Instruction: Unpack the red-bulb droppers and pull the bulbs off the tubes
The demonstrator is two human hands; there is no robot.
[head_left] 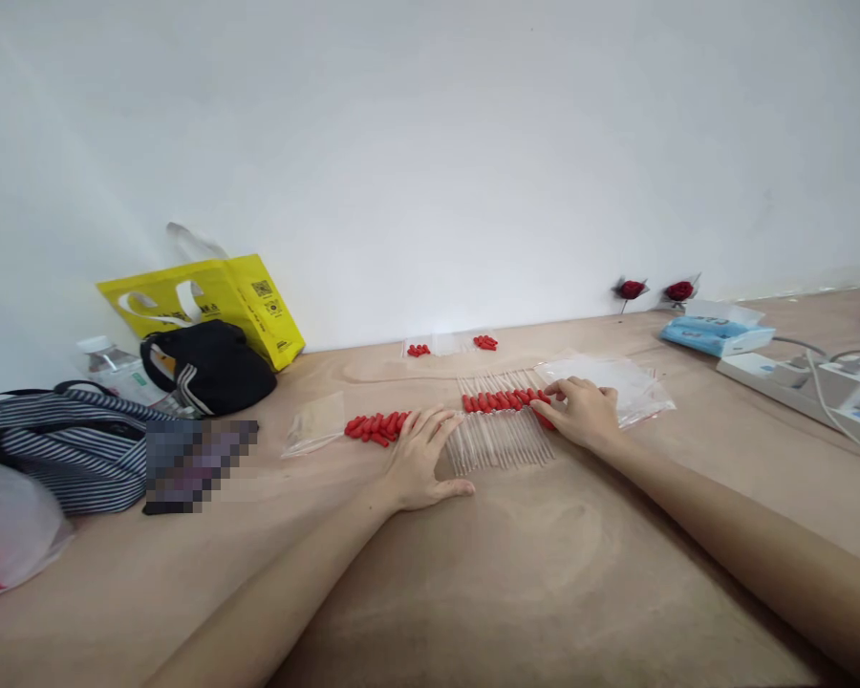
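Note:
My left hand (pixel 424 457) lies open on the table, thumb spread toward me. Its fingertips rest beside a pile of small red capsule-shaped pieces (pixel 374 426), hiding part of it. To its right, thin clear sticks (pixel 498 447) lie side by side, pointing away from me. A row of red capsule-shaped pieces (pixel 502 401) runs across them. At the row's right end, my right hand (pixel 586 409) has thumb and forefinger closed around a red piece (pixel 543 411), partly covered by the fingers.
Clear plastic bags (pixel 588 377) lie behind my right hand, another plastic bag (pixel 315 425) at left. Two red clusters (pixel 485 342) sit near the wall. Dark red flowers (pixel 679 290), a tissue pack (pixel 717 334) and a power strip (pixel 781 380) stand right; a yellow bag (pixel 258 311) and striped bag (pixel 78 444) left.

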